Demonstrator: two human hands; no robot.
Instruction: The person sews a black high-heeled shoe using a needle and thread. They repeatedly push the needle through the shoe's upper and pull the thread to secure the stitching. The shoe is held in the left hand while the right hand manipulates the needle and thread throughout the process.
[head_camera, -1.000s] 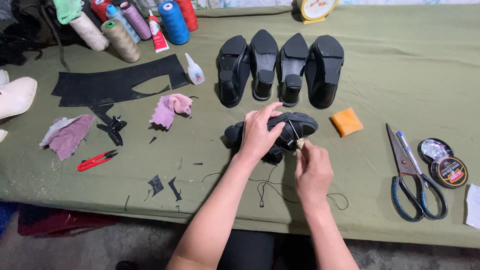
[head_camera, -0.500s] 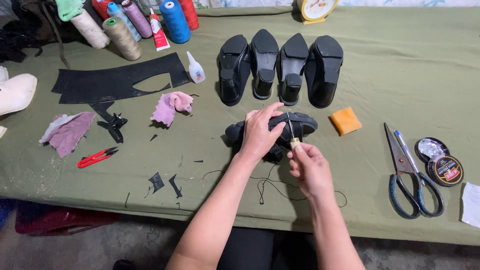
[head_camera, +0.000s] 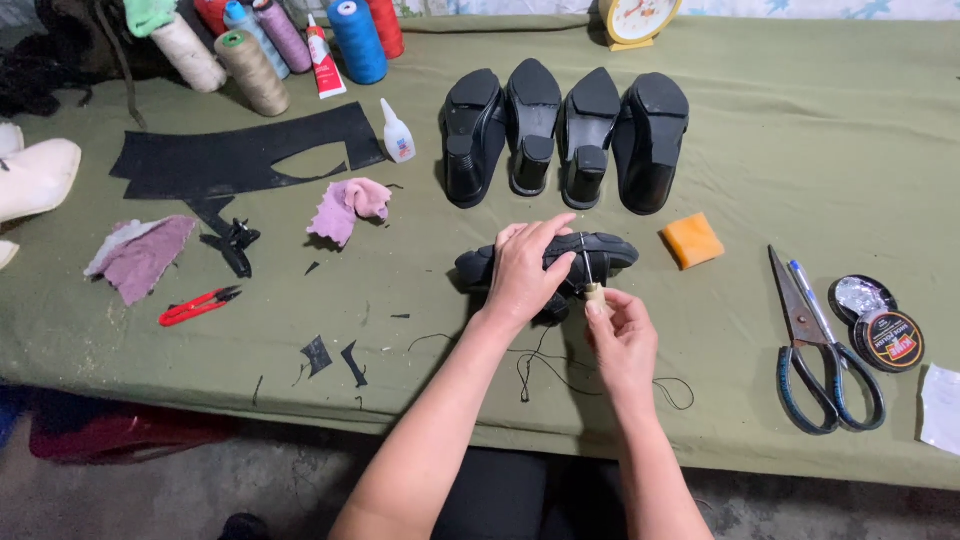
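A black shoe lies on its side on the green cloth-covered table. My left hand presses down on its middle and grips it. My right hand sits just below the shoe, fingers pinched on a small tan-handled awl whose tip points up into the shoe's edge. Black thread trails in loops from the shoe across the cloth toward the near edge.
Several black heeled shoes stand soles-up behind. An orange sponge, scissors and a polish tin lie to the right. To the left are a pink rag, red snips, black leather, a glue bottle and thread spools.
My right hand has shifted slightly left and up, bringing the awl against the shoe's edge. My left hand stays on the shoe.
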